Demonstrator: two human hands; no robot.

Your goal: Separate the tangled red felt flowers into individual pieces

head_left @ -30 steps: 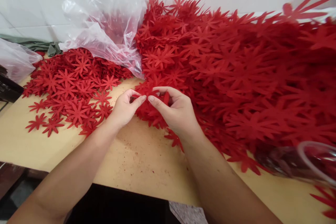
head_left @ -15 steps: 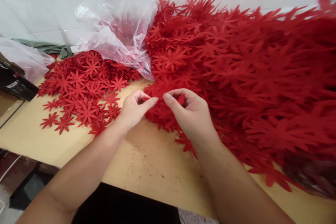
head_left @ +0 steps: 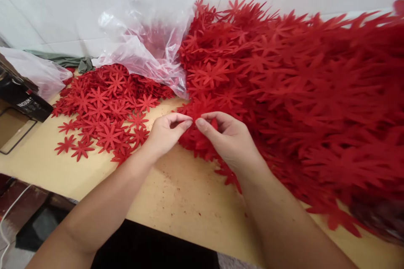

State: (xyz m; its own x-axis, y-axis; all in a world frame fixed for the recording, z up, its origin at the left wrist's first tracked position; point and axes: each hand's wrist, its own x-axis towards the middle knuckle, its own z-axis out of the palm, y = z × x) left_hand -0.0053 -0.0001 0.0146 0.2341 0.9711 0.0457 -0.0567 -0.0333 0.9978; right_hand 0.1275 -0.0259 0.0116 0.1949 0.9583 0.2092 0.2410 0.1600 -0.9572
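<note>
My left hand is closed, thumb and forefinger pinched at the tips. Just to its right, my right hand is closed in a pinch too, the two thumbs nearly meeting. Between them they hold a red flower-shaped cutout; a petal shows inside my right hand's curled fingers, and most of the piece is hidden or blends into the red behind. Beyond and to the right rises a big heap of the same red cutouts. A lower pile of flat red flowers lies left of my left hand.
A clear plastic bag stands against the tiled wall. At far left are a black box, another plastic bag and green cloth. Small red scraps dot the wooden tabletop, its front edge close to my body.
The view has shifted slightly, so everything sits a little further right and lower. My fingertips have drawn a little closer together and remain pinched.
</note>
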